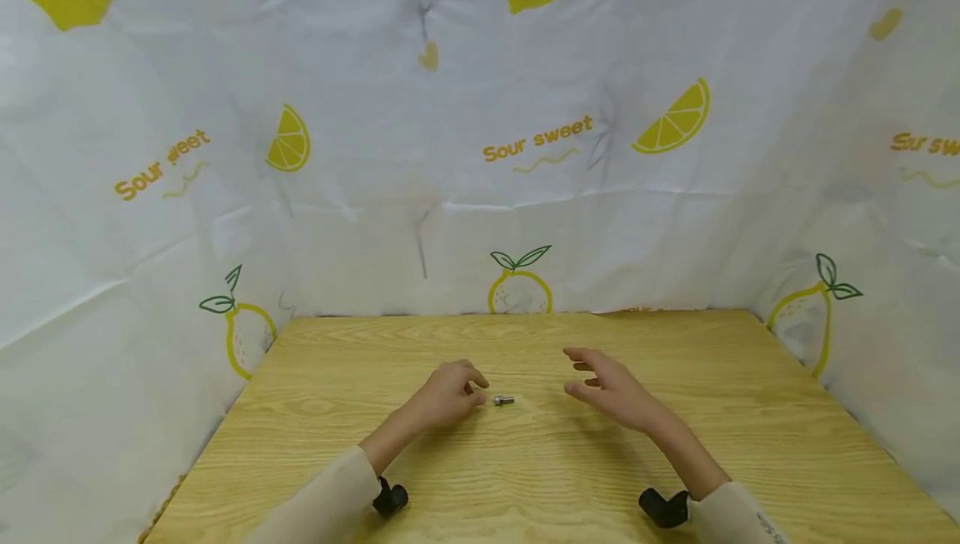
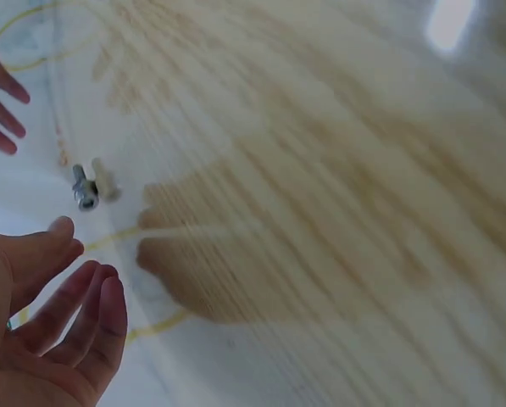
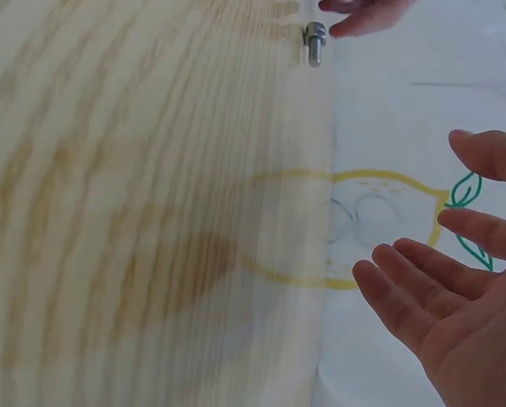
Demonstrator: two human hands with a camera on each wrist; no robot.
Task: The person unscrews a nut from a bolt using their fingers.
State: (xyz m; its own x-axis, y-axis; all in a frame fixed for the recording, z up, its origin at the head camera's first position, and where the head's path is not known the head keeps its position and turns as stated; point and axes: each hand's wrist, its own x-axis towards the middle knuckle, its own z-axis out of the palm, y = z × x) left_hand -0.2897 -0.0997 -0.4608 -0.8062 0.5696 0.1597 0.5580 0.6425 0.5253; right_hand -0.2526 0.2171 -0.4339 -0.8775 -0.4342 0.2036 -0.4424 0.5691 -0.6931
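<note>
A short silver bolt with a thick round head lies on its side on the wooden table. Just left of its head is my left hand, thumb and fingers loosely bent, with a small gap to the bolt. In the left wrist view the bolt is beyond the thumb, and nothing is between the fingers. My right hand hovers farther off on the bolt's other side. Its fingers are spread and it holds nothing. The right wrist view has the bolt near the top, by the left hand's fingertips.
The light wood table has a glossy surface that reflects the hands. A white lemon-print cloth stands as walls behind it and on both sides. Black straps with mounts sit at both wrists, next to pale sleeves.
</note>
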